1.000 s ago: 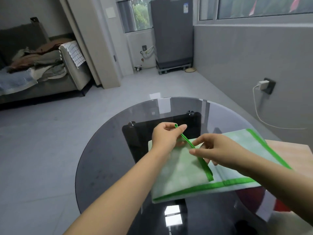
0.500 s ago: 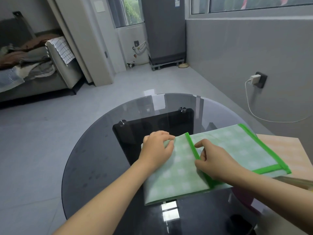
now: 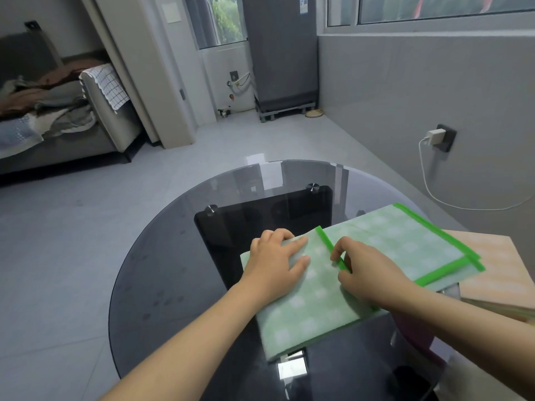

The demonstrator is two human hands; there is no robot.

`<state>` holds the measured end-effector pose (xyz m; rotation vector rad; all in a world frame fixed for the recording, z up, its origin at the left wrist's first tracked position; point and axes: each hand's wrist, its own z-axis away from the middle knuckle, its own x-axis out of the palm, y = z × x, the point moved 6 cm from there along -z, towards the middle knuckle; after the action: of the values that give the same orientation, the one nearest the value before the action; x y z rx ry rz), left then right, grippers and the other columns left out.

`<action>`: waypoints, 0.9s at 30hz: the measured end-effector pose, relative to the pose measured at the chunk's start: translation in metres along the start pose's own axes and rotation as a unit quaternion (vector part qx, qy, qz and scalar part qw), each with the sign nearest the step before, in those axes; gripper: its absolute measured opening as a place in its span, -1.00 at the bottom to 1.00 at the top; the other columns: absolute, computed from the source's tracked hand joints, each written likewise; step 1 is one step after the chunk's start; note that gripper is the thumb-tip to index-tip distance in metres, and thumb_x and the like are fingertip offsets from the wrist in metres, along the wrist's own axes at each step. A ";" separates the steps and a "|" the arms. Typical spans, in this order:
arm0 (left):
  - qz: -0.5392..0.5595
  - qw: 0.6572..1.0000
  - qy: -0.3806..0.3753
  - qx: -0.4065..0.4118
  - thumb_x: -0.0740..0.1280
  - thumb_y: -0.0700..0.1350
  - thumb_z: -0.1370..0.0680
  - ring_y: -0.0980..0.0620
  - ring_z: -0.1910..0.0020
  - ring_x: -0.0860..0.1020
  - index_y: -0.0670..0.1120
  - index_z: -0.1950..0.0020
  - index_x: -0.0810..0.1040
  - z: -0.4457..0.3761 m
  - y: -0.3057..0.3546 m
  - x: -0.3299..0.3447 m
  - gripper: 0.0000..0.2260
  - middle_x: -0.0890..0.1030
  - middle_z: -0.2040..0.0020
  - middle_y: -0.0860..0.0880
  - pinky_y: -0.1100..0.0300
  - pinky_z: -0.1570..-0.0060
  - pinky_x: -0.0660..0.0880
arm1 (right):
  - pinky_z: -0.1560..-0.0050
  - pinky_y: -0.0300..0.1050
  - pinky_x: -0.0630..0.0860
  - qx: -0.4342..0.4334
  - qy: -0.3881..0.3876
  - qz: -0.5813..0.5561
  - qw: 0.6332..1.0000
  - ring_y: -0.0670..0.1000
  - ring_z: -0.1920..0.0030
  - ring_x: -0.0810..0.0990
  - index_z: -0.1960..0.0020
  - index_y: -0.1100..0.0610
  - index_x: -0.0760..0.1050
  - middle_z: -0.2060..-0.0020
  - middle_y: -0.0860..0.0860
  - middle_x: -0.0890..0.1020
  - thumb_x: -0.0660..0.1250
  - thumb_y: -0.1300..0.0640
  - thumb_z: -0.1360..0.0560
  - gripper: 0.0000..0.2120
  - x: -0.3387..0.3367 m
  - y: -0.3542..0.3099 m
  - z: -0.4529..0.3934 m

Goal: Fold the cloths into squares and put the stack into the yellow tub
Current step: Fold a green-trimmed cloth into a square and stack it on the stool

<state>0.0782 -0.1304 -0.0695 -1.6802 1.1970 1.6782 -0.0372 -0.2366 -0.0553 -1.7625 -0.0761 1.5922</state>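
Note:
A pale green checked cloth (image 3: 385,241) with a bright green hem lies on the round dark glass table (image 3: 162,279), its left half folded over onto itself. My left hand (image 3: 275,264) rests on the folded part near its far left corner, fingertips tucked around the cloth's edge. To its right, my right hand (image 3: 367,273) pinches the green hem of the folded layer between thumb and fingers. The cloth's right end reaches onto a light wooden surface (image 3: 492,270). No yellow tub is in view.
A pink object (image 3: 414,334) shows through the glass at the lower right. The grey wall on the right carries a socket with a white charger (image 3: 434,136) and a hanging cable. Beyond the table stand a sofa piled with clothes (image 3: 58,111) and a grey fridge (image 3: 280,50).
The folded layer, held raised a second ago, now lies flat on the cloth. My left hand has come down onto it, and my right hand has slid along the green hem.

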 end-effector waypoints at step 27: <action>-0.054 0.989 -0.122 0.058 -0.08 0.17 -0.63 0.10 -0.50 -0.32 -0.07 -0.56 -0.18 0.029 0.018 0.020 -0.41 -0.27 -0.55 -0.03 0.12 -0.49 -0.29 | -0.39 -0.21 -0.37 -0.081 -0.023 0.186 0.979 -0.23 -0.37 -0.36 -0.51 -0.03 -0.26 -0.38 -0.19 -0.32 -0.70 -0.43 -0.10 0.06 0.016 0.026 0.019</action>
<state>0.0452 -0.1202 -0.0883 -1.3991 1.0478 1.6591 -0.0611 -0.2386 -0.0819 -1.9484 0.1118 1.9401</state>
